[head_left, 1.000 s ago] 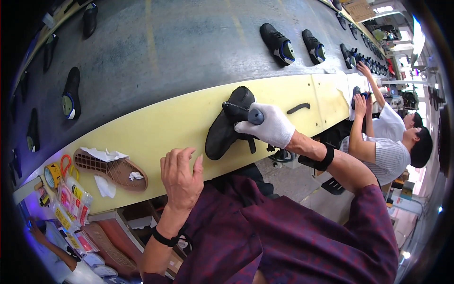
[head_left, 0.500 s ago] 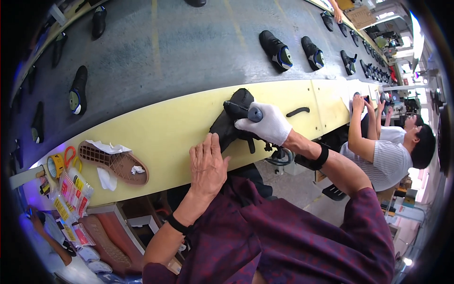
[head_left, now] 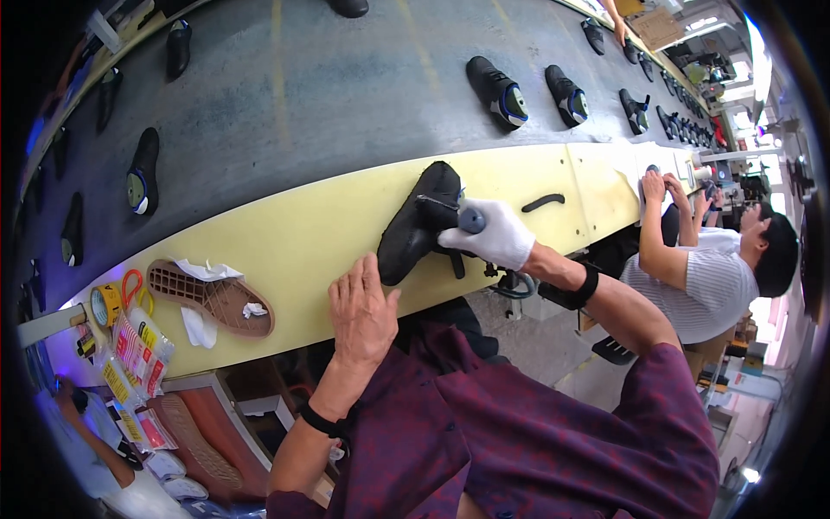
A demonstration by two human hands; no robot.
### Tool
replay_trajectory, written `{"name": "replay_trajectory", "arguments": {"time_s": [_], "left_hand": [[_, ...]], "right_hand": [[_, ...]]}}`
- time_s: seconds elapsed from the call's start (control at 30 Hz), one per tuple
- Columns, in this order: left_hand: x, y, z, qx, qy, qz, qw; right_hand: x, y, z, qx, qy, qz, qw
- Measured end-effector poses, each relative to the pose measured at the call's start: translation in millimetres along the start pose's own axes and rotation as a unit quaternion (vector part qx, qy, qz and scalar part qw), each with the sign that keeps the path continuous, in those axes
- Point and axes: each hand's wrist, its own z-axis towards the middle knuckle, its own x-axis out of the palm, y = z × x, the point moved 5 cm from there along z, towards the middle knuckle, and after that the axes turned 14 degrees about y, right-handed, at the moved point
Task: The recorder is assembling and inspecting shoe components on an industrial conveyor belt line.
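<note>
A black shoe (head_left: 406,229) rests on the yellow bench top, its narrow length slanting toward me. My right hand (head_left: 501,235), in a white glove, is closed round the blue-grey handle (head_left: 472,220) of an awl-like tool. The tool's thin metal shaft (head_left: 437,202) reaches left over the shoe; I cannot tell whether its tip touches. Bare and with fingers extended, my left hand (head_left: 361,313) lies beside the shoe's near end, fingertips close to or touching it. A dark strip (head_left: 457,264) sticks out beside the shoe.
On the bench lie a curved black strip (head_left: 543,203), a brown sole (head_left: 212,298) with white paper, yellow tape (head_left: 105,304) and orange scissors (head_left: 131,285). Beyond runs a dark surface carrying several black shoes (head_left: 499,93). Another person (head_left: 692,277) works at the right.
The shoe has turned and lies more fully in view. My left hand has slid a little left and nearer to me. My right hand has shifted slightly with the tool.
</note>
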Motion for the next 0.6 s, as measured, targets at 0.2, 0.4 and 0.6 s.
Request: {"name": "replay_trajectory", "arguments": {"time_s": [0.2, 0.4, 0.6], "left_hand": [[10.4, -6.6, 9.0, 0.022, 0.0, 0.005, 1.0], [11.3, -7.6, 15.0, 0.028, 0.013, 0.027, 0.999], [14.4, -18.1, 26.1, 0.021, 0.01, 0.067, 0.997]], "right_hand": [[4.2, -8.7, 7.0, 0.006, 0.006, 0.004, 1.0], [2.2, -3.6, 4.8, -0.001, 0.016, 0.033, 0.999], [-1.8, -3.8, 2.4, -0.013, 0.005, 0.02, 1.0]]}}
